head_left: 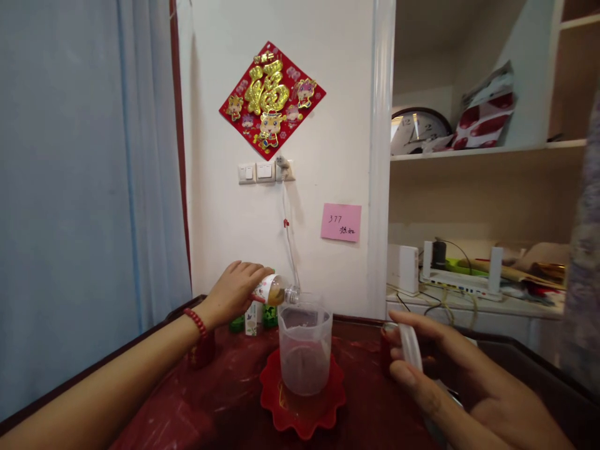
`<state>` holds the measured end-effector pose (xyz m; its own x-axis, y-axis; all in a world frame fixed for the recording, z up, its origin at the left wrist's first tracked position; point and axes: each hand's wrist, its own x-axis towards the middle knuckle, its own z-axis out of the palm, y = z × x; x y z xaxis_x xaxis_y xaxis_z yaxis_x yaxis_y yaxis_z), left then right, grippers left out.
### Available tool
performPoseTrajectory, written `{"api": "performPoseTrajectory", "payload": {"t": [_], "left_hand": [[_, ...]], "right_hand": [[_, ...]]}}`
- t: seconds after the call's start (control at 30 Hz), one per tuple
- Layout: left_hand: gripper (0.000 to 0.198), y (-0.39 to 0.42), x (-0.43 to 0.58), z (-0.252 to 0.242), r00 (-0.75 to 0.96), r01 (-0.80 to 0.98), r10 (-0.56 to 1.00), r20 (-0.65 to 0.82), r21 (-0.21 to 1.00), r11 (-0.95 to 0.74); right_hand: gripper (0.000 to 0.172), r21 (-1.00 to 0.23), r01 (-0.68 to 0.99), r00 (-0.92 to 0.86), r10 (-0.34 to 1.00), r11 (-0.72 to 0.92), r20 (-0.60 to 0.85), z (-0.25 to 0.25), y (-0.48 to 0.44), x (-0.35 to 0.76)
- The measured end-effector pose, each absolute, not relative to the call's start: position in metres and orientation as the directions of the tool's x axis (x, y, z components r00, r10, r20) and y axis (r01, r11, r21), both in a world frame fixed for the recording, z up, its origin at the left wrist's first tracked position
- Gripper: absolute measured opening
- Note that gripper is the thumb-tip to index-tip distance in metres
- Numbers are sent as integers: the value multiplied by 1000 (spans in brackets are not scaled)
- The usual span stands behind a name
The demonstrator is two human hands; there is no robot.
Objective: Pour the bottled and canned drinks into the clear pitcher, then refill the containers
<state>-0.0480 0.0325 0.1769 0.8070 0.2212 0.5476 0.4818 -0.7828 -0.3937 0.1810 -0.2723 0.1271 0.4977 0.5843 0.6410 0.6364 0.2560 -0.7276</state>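
left hand (237, 286) clasped a small bottle (273, 290) tipped over the jug (305, 353) to drain; right hand (462, 387) pinched a white lid (410, 345) clear.

One bottle (274, 290), one measuring jug (305, 356), one red saucer (304, 415), one lid (411, 347), two wall switches (265, 171) and one clock (415, 131) are showing.

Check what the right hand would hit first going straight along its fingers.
Right hand, holding a white lid, points left. Likely the clear jug on the red mat comes first; depth is unclear, so it might pass in front.
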Motion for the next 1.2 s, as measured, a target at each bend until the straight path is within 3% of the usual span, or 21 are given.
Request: {"api": "performPoseTrajectory", "payload": {"t": [0.13,0.5,0.9,1.2], "left_hand": [[67,32,-45,184,821,481,210,531,-445,-756],[54,33,-40,196,861,401,104,497,-539,-741],[37,14,-22,213,913,326,8,408,-718,-616],[32,9,-15,215,917,258,-58,396,-696,-670]], "right_hand": [[52,-679,681,391,648,274,654,127,-272,194],[53,-709,644,405,659,286,634,126,-273,196],[49,-713,629,399,660,309,637,130,-276,191],[53,-724,625,413,662,294,625,130,-277,190]]}}
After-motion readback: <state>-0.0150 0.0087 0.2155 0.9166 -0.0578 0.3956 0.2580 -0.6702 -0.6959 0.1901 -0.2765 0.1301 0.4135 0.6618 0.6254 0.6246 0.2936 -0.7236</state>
